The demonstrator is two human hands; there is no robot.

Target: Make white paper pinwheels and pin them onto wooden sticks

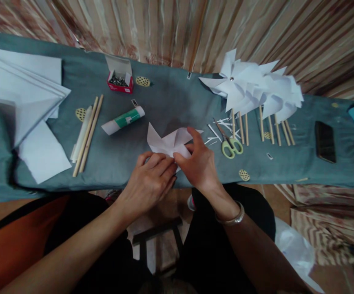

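A white paper pinwheel (164,142) lies at the near edge of the cloth-covered table, between both hands. My left hand (152,175) presses its bent fingers together on the near side of the paper. From the right, my right hand (199,161) pinches a folded blade, its thumb near the pinwheel's centre and its index finger stretched over the top. The fingers hide the near part of the paper. Up and to the left lies a green and white glue stick (125,120). Scissors with light green handles (232,147) rest among thin paper strips right of my right hand.
Several finished pinwheels on sticks (250,85) lie overlapping at the back right. A red and white box of metal pins (120,79) stands open at the back. Wooden sticks (88,136) and white paper sheets (42,153) lie left. A dark phone (325,141) is at right.
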